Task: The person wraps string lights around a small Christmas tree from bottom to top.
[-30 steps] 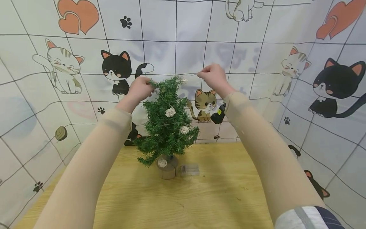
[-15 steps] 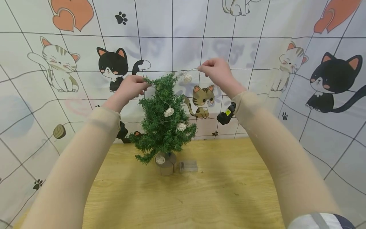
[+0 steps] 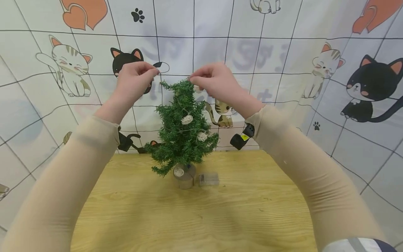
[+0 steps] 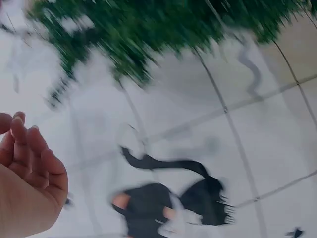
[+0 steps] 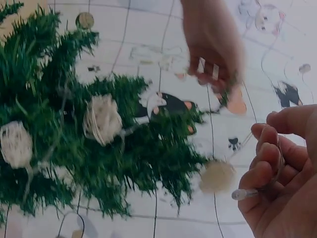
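Note:
A small green artificial Christmas tree (image 3: 182,136) stands upright on a round base (image 3: 185,180). String lights with pale woven balls (image 3: 187,119) wind round its branches. My right hand (image 3: 217,80), beside the treetop, pinches the thin wire of the string lights; a small clear bulb (image 5: 243,194) pokes out past its fingers in the right wrist view. One woven ball (image 5: 217,176) hangs near that hand. Left of the treetop, my left hand (image 3: 133,80) is raised, apart from the branches. Its fingers curl loosely in the left wrist view, with nothing visible in them.
A clear box (image 3: 209,179) lies on the wooden table (image 3: 201,217), right of the tree base. Behind stands a white sheet (image 3: 176,21) with cat drawings and grid lines. Black wrist devices (image 3: 240,138) sit on both forearms.
My left hand has left the upper left branch and moved up and left. My right hand has come leftward to the treetop, bringing the wire and a woven ball closer in.

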Demonstrator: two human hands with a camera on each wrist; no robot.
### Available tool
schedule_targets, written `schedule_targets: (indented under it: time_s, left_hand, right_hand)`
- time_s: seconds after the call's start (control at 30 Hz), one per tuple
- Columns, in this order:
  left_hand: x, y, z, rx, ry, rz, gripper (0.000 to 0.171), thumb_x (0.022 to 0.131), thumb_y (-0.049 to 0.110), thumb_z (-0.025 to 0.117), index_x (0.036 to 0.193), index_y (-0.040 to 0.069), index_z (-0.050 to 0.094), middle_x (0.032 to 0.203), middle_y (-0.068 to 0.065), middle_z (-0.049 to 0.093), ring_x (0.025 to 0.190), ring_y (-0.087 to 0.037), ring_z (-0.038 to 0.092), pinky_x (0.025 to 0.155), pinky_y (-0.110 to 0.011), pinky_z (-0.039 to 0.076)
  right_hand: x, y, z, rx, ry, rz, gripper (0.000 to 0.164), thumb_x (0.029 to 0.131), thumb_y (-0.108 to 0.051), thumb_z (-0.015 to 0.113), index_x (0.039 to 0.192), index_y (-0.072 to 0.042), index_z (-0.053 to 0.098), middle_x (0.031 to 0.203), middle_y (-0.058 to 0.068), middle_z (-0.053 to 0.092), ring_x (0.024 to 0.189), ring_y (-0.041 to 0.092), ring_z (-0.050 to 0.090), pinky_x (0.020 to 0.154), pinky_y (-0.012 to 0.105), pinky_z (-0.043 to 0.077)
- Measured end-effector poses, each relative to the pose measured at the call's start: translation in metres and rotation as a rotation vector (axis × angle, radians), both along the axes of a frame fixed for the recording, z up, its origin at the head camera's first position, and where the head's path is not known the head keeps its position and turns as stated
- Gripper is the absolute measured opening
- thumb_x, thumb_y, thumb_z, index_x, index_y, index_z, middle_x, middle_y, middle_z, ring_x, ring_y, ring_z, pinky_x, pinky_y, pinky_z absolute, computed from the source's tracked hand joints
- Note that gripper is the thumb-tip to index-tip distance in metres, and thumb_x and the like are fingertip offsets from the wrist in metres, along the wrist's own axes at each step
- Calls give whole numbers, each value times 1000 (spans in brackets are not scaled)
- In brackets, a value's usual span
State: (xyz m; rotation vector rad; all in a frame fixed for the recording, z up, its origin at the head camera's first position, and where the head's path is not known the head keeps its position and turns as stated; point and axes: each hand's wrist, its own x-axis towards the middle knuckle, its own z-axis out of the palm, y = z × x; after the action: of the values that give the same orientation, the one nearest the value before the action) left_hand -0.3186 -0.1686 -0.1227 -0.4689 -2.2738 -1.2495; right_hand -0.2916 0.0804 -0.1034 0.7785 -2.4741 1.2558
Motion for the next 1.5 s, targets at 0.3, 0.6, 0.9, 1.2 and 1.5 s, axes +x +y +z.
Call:
schedule_targets:
  time_s: [0.3,0.6,0.9,1.2,1.5]
  left_hand:
    - [32,35,1,-451,3,15,52,97,57,43,80,13,67,55,0,36,52,-19,33,51,-32,27]
    - [28,27,0,-436,-118,16,48,96,50,47,70,12,60,56,2,37,53,-18,34,53,-32,30]
    - [25,21,5,-484,-186,-32,40,99,37,49,87,9,75,84,-6,63,49,-15,34,53,-33,32]
    - [28,23,7,-473,-108,-1,31,94,28,51,79,9,70,57,1,44,48,-15,32,52,-31,28]
    - [37,20,13,-256,-121,-19,28,98,24,38,98,7,61,86,-5,59,75,-22,52,68,-35,38]
  right_hand:
    - [-2,-26,-33,-66,-57,87,30,97,-17,59,125,-8,66,90,20,64,52,18,54,55,30,51]
    - [3,-49,-69,-131,57,188,46,98,-5,52,144,-6,46,93,21,66,63,29,62,62,34,55]
    - [6,-54,-93,-74,156,176,54,101,-10,49,151,-8,31,91,16,66,64,30,62,61,30,51]
    - [5,-44,-91,-89,186,177,58,97,-17,60,150,-12,37,92,5,65,64,26,61,63,30,50]
    - [1,-39,-89,54,265,143,57,95,-21,62,146,-12,40,92,1,62,56,20,53,58,31,45]
